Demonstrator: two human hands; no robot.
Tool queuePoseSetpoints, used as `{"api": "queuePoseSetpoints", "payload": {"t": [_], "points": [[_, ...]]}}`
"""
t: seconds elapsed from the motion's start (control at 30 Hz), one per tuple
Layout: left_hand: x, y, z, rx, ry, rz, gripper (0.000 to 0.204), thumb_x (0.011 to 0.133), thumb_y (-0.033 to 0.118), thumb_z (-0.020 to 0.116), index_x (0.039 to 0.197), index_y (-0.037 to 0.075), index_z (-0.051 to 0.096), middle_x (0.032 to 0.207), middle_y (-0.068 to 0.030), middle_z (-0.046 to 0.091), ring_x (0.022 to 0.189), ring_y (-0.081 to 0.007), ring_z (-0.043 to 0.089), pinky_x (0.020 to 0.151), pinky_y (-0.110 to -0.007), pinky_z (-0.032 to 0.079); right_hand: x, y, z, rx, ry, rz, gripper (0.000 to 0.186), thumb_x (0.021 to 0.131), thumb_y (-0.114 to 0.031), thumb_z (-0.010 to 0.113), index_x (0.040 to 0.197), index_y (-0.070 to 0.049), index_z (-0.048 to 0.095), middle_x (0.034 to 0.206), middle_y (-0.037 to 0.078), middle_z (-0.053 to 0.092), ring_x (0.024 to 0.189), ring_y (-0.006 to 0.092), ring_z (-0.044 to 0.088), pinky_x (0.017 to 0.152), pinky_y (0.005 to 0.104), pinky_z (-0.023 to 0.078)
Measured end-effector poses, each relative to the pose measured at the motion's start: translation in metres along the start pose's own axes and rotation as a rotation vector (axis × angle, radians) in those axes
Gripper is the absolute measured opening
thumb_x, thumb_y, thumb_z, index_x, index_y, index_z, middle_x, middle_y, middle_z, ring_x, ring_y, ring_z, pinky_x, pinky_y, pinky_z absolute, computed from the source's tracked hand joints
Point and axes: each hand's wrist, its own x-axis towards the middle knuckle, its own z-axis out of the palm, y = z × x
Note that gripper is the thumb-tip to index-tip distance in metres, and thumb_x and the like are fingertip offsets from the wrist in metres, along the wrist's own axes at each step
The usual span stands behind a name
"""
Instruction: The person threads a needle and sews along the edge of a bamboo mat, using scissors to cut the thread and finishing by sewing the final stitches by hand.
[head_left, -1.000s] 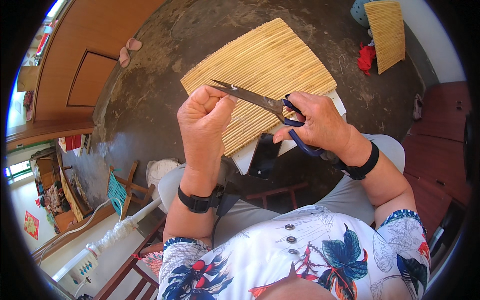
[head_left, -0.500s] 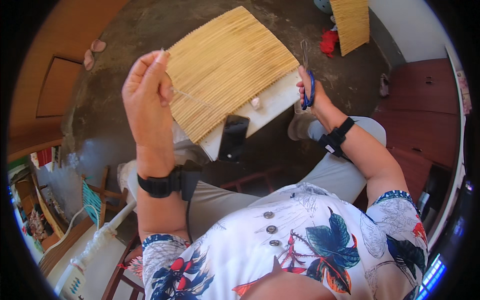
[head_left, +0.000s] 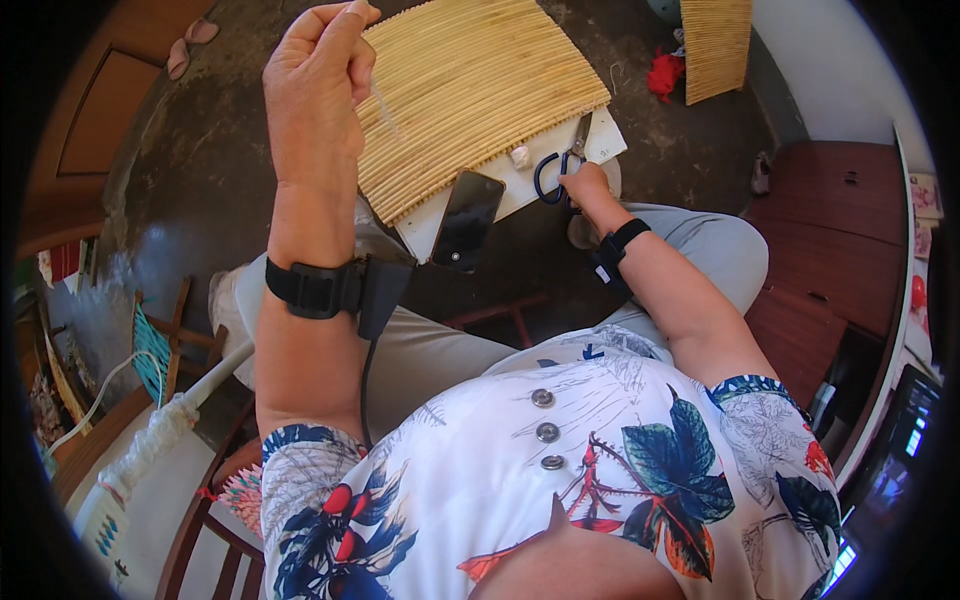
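Observation:
My left hand (head_left: 318, 85) is raised at the left edge of the reed mat (head_left: 480, 75), its fingertips pinched on a thin pale thread (head_left: 381, 107) that hangs over the mat. My right hand (head_left: 588, 186) grips dark-blue-handled scissors (head_left: 548, 178) at the near right corner of the white board (head_left: 512, 188) under the mat. Their metal blades point away from me beside the mat's edge. On the board sits a small whitish lump (head_left: 520, 157), and a black phone (head_left: 468, 220) lies at its near edge.
Beyond the board, a second reed mat (head_left: 717, 45) stands near the wall beside red cloth (head_left: 664, 76). Dark red cabinets (head_left: 830, 220) are on the right. Pink slippers (head_left: 190, 45) lie on the floor at far left, and a wooden chair (head_left: 215, 530) is close on my left.
My left hand has risen farther away from me with the thread. My right hand has brought the scissors leftward and down from beside the mat's right corner to the board's near edge.

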Motion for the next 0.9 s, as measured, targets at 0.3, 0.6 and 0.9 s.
{"api": "queuePoseSetpoints", "payload": {"t": [0.3, 0.6, 0.9], "points": [[-0.001, 0.007, 0.002, -0.04, 0.026, 0.095, 0.012, 0.086, 0.01, 0.06, 0.089, -0.001, 0.06, 0.058, -0.0019, 0.05, 0.043, -0.0035, 0.033, 0.039, -0.017, 0.023, -0.016, -0.029, -0.009, -0.411, 0.177, -0.495, 0.031, 0.081, -0.033, 0.058, 0.077, -0.003, 0.061, 0.071, 0.018, 0.062, 0.069, 0.0387, 0.059, 0.063, 0.0458, 0.048], [-0.008, 0.011, -0.007, -0.032, 0.117, -0.092, 0.013, 0.086, 0.015, 0.06, 0.09, 0.003, 0.059, 0.056, 0.0051, 0.038, 0.045, -0.0016, 0.03, 0.039, -0.017, 0.02, -0.023, -0.067, 0.072, -0.11, -0.217, -0.856, 0.045, 0.059, -0.032, 0.075, 0.1, -0.015, 0.064, 0.096, 0.011, 0.064, 0.092, 0.0323, 0.059, 0.072, 0.0442, 0.048], [-0.001, 0.004, 0.0, 0.094, -0.047, 0.002, 0.009, 0.09, 0.011, 0.056, 0.089, 0.003, 0.058, 0.054, 0.0037, 0.041, 0.041, -0.0002, 0.027, 0.037, -0.015, 0.018, -0.03, -0.079, -0.035, -0.04, -0.38, -0.699, 0.034, 0.061, -0.032, 0.076, 0.071, -0.003, 0.064, 0.062, 0.009, 0.061, 0.06, 0.0219, 0.059, 0.053, 0.0367, 0.042]]}}
